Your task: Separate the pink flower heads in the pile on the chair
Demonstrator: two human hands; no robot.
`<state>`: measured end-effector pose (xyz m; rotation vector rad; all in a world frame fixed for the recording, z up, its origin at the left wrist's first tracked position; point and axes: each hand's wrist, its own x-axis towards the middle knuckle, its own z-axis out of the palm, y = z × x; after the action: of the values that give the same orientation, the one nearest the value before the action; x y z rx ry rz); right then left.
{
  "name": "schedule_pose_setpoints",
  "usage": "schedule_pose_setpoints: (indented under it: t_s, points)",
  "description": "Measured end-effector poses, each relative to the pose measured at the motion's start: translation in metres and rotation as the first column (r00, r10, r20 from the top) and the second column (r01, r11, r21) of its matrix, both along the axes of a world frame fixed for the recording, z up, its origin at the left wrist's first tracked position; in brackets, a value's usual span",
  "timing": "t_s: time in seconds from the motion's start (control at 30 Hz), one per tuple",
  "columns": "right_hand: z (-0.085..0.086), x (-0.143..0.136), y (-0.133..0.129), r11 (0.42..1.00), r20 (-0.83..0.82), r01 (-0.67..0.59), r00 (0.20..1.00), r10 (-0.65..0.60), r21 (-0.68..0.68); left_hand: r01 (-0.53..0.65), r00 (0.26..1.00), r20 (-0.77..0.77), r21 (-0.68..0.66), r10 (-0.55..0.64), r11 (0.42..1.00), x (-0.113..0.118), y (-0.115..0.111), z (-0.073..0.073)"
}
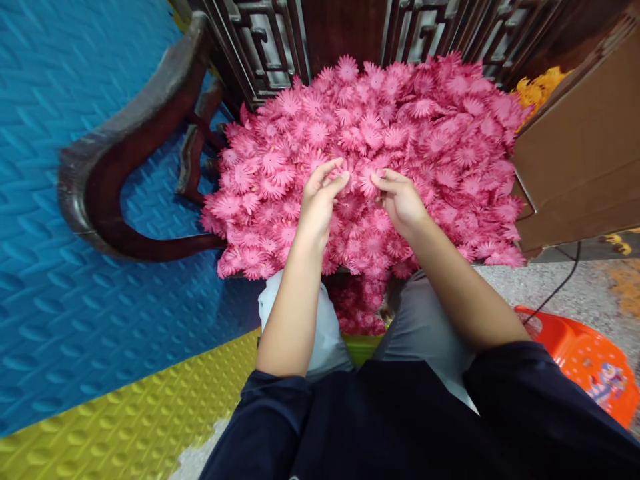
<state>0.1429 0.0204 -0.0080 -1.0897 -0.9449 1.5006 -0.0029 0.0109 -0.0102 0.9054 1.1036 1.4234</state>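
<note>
Your hands are raised over a broad heap of pink flowers (430,140) spread in front of you, a curved dark wooden armrest (95,180) to its left and a brown box (580,140) to its right. Your right hand (403,200) pinches one flower (367,185) at its edge between thumb and index finger, just above the heap. Your left hand (320,193) is near it, thumb and index finger curved toward each other; whether they grip anything, I cannot tell.

We are counting two bare hands (320,190), one brown cardboard box (583,143), one orange plastic object (587,360), and uncountably many pink thin-petalled flowers (435,140).
</note>
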Motion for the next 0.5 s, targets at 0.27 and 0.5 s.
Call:
schedule_pose_setpoints:
  t_s: [0.27,0.5]
  points:
    - [0.0002,-0.0002,0.0001,1.000,0.035,-0.004,0.999,0.003,0.001,0.037,0.996,0.078,-0.004,-0.037,0.999,0.0034,0.0014,-0.0023]
    - [0.0015,-0.0028,-0.0007,0.999,0.076,0.032,0.997,-0.034,0.033,0.084,0.991,0.102,-0.005,-0.083,0.996,0.0044,0.0016,-0.0038]
